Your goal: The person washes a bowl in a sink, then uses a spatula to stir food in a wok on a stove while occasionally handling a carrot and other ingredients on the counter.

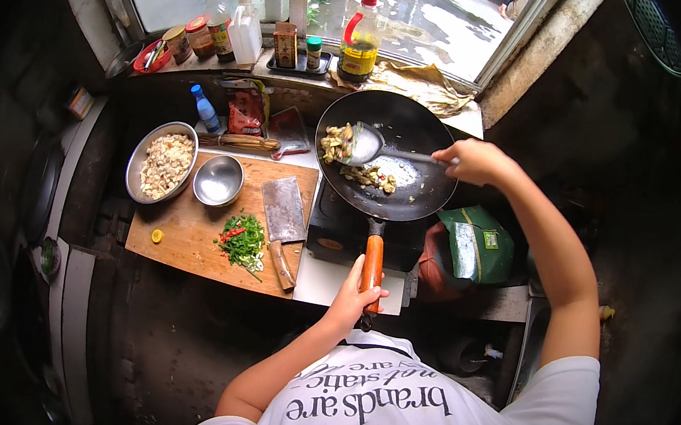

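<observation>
A black wok point(422, 186) rests on a dark stove point(339, 230) below the window. My left hand point(354, 296) is wrapped around its orange-brown wooden handle point(374, 258). With my right hand point(475, 162) I grip the handle of a metal spatula point(368, 144), its broad head inside the wok at the left. Pieces of browned food point(337, 143) lie against the spatula head, and a smaller heap point(371, 177) sits near the wok's middle. Oil glistens on the wok's bottom.
Left of the stove, a wooden cutting board point(193, 233) bears a cleaver point(285, 210), chopped green and red vegetables point(242, 240) and a small steel bowl point(219, 180). Beside it stands a bowl of pale diced food point(167, 164). An oil bottle point(359, 50) stands behind the wok; a green bag point(476, 242) sits right.
</observation>
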Available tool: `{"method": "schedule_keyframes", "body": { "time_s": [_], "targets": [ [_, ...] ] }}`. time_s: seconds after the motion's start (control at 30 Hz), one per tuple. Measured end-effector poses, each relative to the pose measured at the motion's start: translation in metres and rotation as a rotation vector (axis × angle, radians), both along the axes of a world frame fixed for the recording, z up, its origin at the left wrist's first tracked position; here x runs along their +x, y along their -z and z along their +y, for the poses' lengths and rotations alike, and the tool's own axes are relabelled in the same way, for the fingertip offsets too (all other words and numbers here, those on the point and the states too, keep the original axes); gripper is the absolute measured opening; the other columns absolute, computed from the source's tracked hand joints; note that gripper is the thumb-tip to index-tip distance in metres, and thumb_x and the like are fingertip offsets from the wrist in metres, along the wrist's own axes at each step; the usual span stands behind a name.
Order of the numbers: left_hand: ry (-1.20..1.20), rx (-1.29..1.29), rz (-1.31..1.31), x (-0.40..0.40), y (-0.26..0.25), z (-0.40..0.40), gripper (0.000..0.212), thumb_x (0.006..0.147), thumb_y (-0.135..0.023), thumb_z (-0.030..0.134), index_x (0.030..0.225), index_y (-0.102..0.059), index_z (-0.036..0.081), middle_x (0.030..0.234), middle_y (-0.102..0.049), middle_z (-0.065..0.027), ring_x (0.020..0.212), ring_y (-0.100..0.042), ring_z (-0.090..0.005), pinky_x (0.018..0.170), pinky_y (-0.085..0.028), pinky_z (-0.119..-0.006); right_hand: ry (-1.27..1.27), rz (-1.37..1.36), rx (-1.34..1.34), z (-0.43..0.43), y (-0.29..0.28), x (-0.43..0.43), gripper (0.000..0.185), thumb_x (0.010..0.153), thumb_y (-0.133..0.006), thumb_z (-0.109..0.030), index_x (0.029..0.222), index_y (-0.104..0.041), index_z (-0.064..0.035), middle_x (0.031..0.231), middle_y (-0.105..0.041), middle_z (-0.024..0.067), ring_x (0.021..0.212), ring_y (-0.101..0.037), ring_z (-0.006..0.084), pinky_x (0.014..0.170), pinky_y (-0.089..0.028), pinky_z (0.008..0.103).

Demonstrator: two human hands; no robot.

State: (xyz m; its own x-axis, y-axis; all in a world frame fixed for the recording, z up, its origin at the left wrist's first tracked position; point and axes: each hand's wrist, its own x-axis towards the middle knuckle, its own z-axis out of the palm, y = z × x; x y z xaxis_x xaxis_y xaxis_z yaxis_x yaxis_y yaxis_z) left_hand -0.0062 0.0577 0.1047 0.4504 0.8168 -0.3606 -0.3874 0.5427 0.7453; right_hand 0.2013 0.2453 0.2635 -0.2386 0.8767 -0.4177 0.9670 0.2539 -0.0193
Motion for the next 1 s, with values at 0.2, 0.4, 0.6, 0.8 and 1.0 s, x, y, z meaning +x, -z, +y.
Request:
{"method": "schedule_keyframes", "body": {
  "time_s": [0.2, 0.4, 0.6, 0.8, 1.0],
  "targets": [
    [0.006, 0.013, 0.002, 0.001, 0.004, 0.000, 0.069, 0.081, -0.049, 0.006, 0.136, -0.007, 0.009, 0.116, -0.041, -0.0132, 0.090, -0.054, -0.0183, 0.065, -0.050, -0.027, 0.137, -0.073, -0.103, -0.024, -0.001, 0.028, 0.043, 0.069, -0.051, -0.015, 0.111, -0.058, -0.0195, 0.081, -0.064, 0.0094, 0.050, -0.059, 0.0200, 0.049, -0.049, 0.0313],
    [0.008, 0.027, 0.016, 0.003, 0.001, 0.002, 0.069, 0.081, -0.049, 0.006, 0.136, -0.007, 0.009, 0.116, -0.042, -0.0127, 0.091, -0.054, -0.0183, 0.065, -0.050, -0.027, 0.214, 0.108, -0.090, -0.022, 0.032, 0.028, 0.041, 0.070, -0.052, -0.017, 0.110, -0.058, -0.0196, 0.080, -0.064, 0.0103, 0.053, -0.059, 0.0187, 0.051, -0.050, 0.0296],
    [-0.010, 0.018, 0.004, 0.001, 0.003, -0.002, 0.069, 0.081, -0.049, 0.007, 0.136, -0.008, 0.009, 0.115, -0.042, -0.0126, 0.091, -0.054, -0.0176, 0.065, -0.050, -0.027, 0.117, -0.257, -0.087, -0.028, -0.044, 0.050, 0.041, 0.067, -0.051, -0.014, 0.106, -0.061, -0.0232, 0.072, -0.063, 0.0067, 0.050, -0.059, 0.0185, 0.046, -0.048, 0.0289],
    [0.001, 0.051, 0.007, 0.003, 0.004, 0.001, 0.067, 0.081, -0.050, 0.007, 0.135, -0.011, 0.009, 0.114, -0.042, -0.0120, 0.090, -0.054, -0.0174, 0.065, -0.050, -0.027, 0.207, -0.078, -0.298, -0.003, -0.032, 0.050, 0.037, 0.068, -0.055, -0.008, 0.104, -0.061, -0.0125, 0.052, -0.051, 0.0057, 0.040, -0.047, 0.0139, 0.038, -0.041, 0.0292],
    [0.002, 0.048, 0.001, 0.002, 0.001, 0.002, 0.067, 0.080, -0.051, 0.007, 0.135, -0.012, 0.009, 0.114, -0.042, -0.0119, 0.090, -0.054, -0.0172, 0.065, -0.050, -0.027, 0.153, 0.105, -0.220, 0.017, -0.022, 0.030, 0.041, 0.069, -0.053, -0.008, 0.110, -0.057, -0.0076, 0.050, -0.050, 0.0048, 0.038, -0.045, 0.0131, 0.037, -0.039, 0.0279]
  ]
}}
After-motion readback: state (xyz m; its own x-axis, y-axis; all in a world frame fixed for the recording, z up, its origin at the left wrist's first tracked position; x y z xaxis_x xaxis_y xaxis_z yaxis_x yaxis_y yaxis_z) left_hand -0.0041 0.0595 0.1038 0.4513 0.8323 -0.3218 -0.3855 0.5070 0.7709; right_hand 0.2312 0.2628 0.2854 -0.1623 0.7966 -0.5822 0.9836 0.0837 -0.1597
